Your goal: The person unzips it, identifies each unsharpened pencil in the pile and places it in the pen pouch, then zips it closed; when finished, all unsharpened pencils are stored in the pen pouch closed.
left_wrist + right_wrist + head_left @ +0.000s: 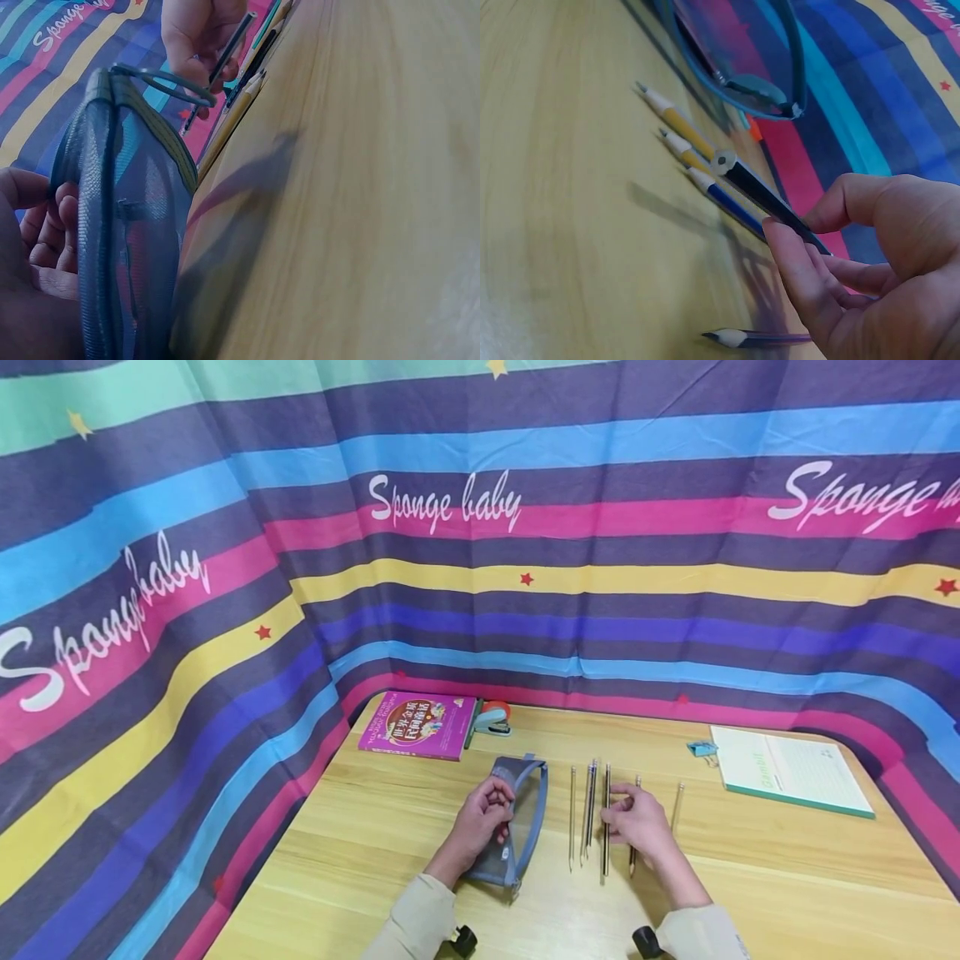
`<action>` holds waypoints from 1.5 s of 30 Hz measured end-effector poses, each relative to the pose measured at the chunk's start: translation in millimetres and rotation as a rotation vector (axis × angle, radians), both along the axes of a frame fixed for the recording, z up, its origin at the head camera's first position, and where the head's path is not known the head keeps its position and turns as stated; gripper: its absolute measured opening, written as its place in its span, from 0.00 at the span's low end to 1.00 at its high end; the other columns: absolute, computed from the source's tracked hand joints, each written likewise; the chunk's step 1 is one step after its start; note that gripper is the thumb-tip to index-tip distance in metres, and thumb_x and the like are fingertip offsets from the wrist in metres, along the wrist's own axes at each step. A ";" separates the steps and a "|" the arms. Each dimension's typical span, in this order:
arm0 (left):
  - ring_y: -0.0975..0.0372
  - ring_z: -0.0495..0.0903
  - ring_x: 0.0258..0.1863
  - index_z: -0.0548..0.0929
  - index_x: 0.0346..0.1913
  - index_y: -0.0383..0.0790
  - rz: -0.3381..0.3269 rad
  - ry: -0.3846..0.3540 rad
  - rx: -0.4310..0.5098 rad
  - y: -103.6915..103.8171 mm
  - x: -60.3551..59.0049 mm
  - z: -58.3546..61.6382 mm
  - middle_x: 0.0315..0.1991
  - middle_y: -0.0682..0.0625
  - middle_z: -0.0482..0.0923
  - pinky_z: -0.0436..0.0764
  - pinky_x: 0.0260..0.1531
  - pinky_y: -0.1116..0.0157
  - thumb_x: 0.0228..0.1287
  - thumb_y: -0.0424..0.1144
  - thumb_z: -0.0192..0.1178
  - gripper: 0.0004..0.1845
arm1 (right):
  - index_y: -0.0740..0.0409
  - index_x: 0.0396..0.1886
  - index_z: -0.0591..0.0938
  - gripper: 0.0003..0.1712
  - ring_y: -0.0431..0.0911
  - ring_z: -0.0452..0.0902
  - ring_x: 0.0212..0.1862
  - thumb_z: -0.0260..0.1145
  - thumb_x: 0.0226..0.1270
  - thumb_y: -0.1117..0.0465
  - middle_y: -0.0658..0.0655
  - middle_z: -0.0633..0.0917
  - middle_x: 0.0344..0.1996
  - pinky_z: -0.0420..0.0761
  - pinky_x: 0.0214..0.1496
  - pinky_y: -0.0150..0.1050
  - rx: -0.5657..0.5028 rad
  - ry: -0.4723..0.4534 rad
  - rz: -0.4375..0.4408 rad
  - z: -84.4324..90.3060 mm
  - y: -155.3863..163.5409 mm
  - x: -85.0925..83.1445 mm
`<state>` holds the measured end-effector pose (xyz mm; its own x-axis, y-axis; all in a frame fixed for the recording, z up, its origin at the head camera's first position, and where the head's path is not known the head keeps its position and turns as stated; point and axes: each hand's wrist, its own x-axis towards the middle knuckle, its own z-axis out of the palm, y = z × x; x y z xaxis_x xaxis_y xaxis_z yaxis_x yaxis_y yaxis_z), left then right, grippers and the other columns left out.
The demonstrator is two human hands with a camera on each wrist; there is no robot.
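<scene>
My left hand [483,818] pinches the edge of a blue-grey mesh pencil case [142,225], whose zipped opening gapes toward the right. In the right wrist view, my right hand [885,262] holds a dark pencil [761,187] between thumb and fingers, its flat, unsharpened end facing the camera. That pencil is raised over the table, right of the case. Between case and right hand lie a yellow pencil [572,818] and a close group of pencils [589,810]. Under the right hand shows a dark pencil [632,862], with another pencil [678,808] farther right.
A purple book [420,727] lies at the back left, with a light blue stapler [492,720] and a red-orange round item [497,707] beside it. At the right are a teal binder clip [702,748] and a white-green notepad [795,772]. Striped curtain [600,652] encloses the table's back and left.
</scene>
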<state>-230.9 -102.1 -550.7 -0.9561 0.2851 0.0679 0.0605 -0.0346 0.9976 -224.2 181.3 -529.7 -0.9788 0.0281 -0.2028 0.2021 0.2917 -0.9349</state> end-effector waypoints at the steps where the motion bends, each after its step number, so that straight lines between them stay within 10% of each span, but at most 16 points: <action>1: 0.65 0.73 0.19 0.72 0.50 0.26 0.000 0.000 0.000 0.1 -0.1 0.0 0.30 0.53 0.73 0.77 0.19 0.71 0.61 0.23 0.54 0.14 | 0.73 0.71 0.67 0.37 0.48 0.81 0.31 0.67 0.63 0.73 0.58 0.78 0.36 0.90 0.37 0.44 -0.016 0.001 0.003 1.2 0.3 0.4; 45: 0.65 0.73 0.19 0.72 0.50 0.26 -0.015 0.008 0.012 4.7 0.9 2.7 0.30 0.53 0.73 0.77 0.19 0.71 0.61 0.22 0.53 0.14 | 0.67 0.73 0.61 0.37 0.46 0.80 0.34 0.60 0.65 0.77 0.59 0.75 0.43 0.91 0.39 0.42 -0.359 0.037 -0.039 11.0 -47.9 5.8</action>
